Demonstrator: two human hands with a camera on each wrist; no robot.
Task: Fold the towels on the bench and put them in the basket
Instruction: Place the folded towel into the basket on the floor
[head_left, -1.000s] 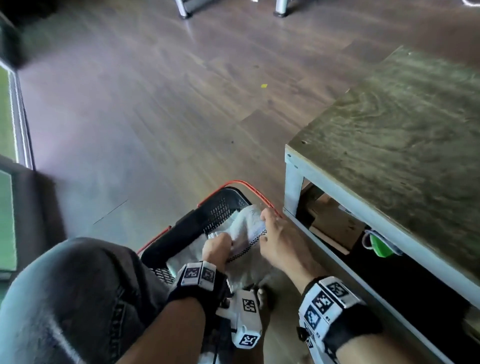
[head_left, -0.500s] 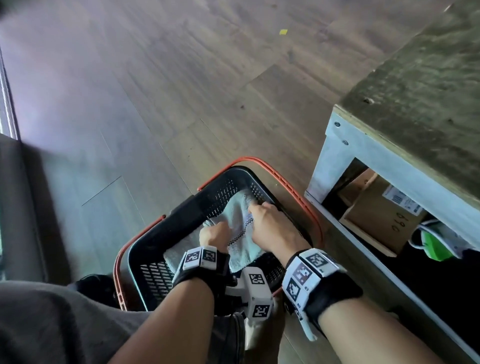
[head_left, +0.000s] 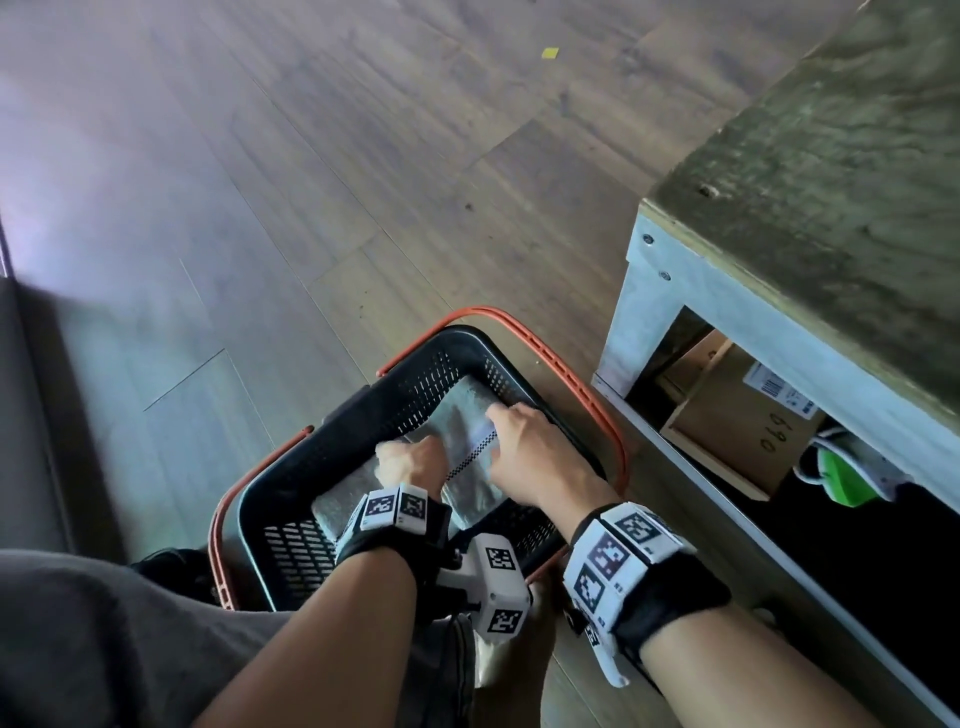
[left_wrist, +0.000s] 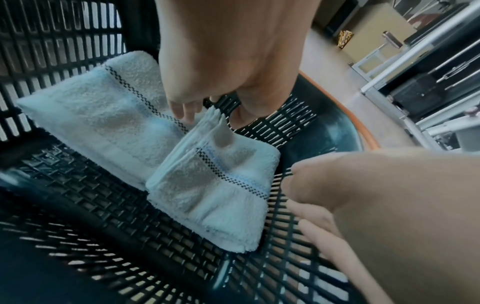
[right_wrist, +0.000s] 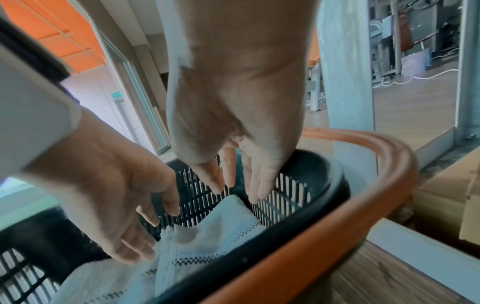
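Handwritten number "690", seen sideways, on cardboard box (head_left: 737, 431) under bench (head_left: 810, 171). White barcode label (head_left: 776, 391) on box top, print too small to read.

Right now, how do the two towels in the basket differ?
The far towel lies flatter and looks wider; the near towel is a tighter bundle showing stacked edges. The near towel overlaps the far towel's edge. Both are white with a black-checked stripe, inside the basket.
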